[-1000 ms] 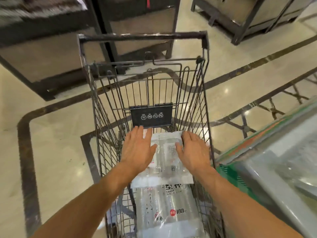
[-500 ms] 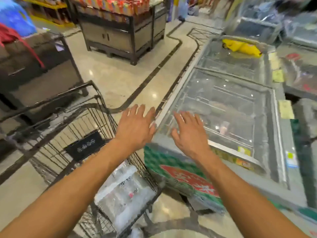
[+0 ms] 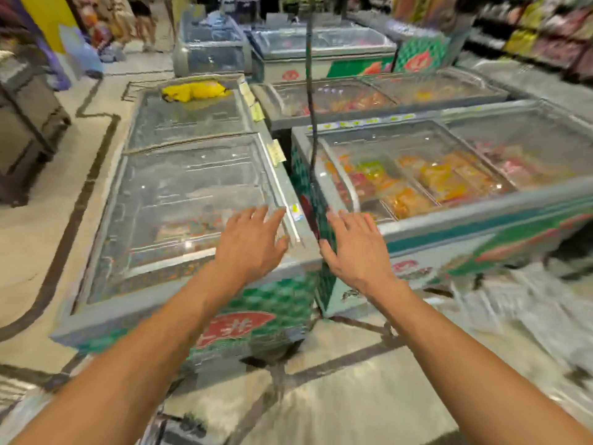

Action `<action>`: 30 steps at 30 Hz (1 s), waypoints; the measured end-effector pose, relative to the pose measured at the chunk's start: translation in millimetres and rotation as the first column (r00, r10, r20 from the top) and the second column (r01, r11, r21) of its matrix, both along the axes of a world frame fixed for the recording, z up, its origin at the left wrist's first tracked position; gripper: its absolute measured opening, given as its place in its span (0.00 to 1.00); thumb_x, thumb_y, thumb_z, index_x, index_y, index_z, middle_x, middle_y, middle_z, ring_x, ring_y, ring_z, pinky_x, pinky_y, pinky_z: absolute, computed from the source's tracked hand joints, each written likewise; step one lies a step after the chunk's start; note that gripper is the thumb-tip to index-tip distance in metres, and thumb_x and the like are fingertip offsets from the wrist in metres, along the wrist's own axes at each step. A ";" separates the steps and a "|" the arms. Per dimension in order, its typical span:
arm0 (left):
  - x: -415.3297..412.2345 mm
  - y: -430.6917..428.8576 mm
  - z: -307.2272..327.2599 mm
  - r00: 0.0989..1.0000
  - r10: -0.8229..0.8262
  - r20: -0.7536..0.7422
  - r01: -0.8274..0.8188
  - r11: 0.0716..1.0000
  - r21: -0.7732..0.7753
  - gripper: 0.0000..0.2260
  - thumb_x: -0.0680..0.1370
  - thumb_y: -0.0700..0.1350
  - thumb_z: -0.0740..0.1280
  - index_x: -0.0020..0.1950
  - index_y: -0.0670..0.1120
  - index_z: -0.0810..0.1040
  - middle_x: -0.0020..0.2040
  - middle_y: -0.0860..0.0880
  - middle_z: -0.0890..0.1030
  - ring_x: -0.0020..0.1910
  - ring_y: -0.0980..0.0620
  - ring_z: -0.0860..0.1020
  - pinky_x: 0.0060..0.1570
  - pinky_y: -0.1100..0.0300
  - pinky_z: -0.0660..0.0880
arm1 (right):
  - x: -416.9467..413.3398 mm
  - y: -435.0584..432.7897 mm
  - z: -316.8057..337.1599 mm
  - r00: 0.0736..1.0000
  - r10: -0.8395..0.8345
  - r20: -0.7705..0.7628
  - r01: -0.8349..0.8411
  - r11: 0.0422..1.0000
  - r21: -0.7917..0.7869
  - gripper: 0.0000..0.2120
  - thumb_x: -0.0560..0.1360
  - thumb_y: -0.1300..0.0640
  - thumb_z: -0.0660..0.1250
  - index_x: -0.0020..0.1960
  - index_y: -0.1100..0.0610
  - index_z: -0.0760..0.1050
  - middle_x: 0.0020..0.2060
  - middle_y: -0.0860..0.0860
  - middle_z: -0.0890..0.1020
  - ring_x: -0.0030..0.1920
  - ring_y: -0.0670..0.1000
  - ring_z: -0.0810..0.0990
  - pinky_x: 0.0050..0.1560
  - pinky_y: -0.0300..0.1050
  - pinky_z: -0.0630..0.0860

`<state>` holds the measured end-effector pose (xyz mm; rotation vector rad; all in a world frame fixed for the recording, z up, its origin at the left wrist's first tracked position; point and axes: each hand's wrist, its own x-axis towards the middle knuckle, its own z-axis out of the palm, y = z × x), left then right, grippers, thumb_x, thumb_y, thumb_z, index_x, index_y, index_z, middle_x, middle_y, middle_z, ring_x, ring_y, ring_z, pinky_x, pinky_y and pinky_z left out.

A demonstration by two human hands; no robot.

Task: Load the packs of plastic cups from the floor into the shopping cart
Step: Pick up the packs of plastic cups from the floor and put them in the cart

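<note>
My left hand (image 3: 252, 244) and my right hand (image 3: 356, 248) are both stretched out in front of me, palms down, fingers spread, holding nothing. They hover in front of two chest freezers. On the floor at the right lie blurred clear packs of plastic cups (image 3: 516, 311), below and right of my right hand. The shopping cart is out of view, apart from a dark blurred shape at the bottom edge that I cannot identify.
A glass-topped chest freezer (image 3: 189, 200) stands straight ahead, and another freezer (image 3: 449, 175) with orange food packs stands to its right. More freezers lie behind them. A yellow bag (image 3: 194, 90) rests on the far lid. Shelves line the far right.
My view has swung right, away from the cart and the packs inside it, onto the freezers. Both hands let go of the pack in the cart and stay open.
</note>
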<state>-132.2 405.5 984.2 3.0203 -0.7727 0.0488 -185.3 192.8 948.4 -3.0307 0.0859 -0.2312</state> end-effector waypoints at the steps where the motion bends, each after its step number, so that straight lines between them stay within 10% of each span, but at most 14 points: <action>1: -3.3 -30.5 -3.9 0.999 -0.036 0.003 0.036 0.999 -0.002 0.35 0.79 0.63 0.50 0.85 0.52 0.63 0.80 0.42 0.71 0.79 0.38 0.68 0.74 0.42 0.66 | -12.4 -28.0 -0.3 0.999 -0.037 -0.001 0.037 0.999 -0.002 0.36 0.80 0.39 0.49 0.81 0.56 0.66 0.77 0.59 0.73 0.78 0.60 0.69 0.80 0.61 0.59; 14: -12.4 -404.1 -57.8 0.873 -0.488 0.010 0.487 0.872 0.051 0.33 0.83 0.64 0.52 0.83 0.48 0.64 0.77 0.38 0.73 0.74 0.33 0.72 0.71 0.38 0.70 | -136.5 -358.5 -37.2 0.833 -0.553 -0.025 0.554 0.831 0.053 0.29 0.82 0.43 0.59 0.76 0.62 0.72 0.70 0.62 0.77 0.69 0.64 0.74 0.72 0.59 0.68; 30: 87.6 -701.5 -76.3 0.788 -0.599 0.141 0.598 0.800 0.059 0.29 0.84 0.59 0.61 0.81 0.45 0.67 0.79 0.33 0.69 0.78 0.32 0.67 0.76 0.36 0.64 | -55.1 -630.0 -55.3 0.792 -0.604 0.088 0.609 0.791 -0.061 0.30 0.80 0.46 0.59 0.77 0.62 0.70 0.70 0.65 0.77 0.70 0.66 0.75 0.76 0.66 0.66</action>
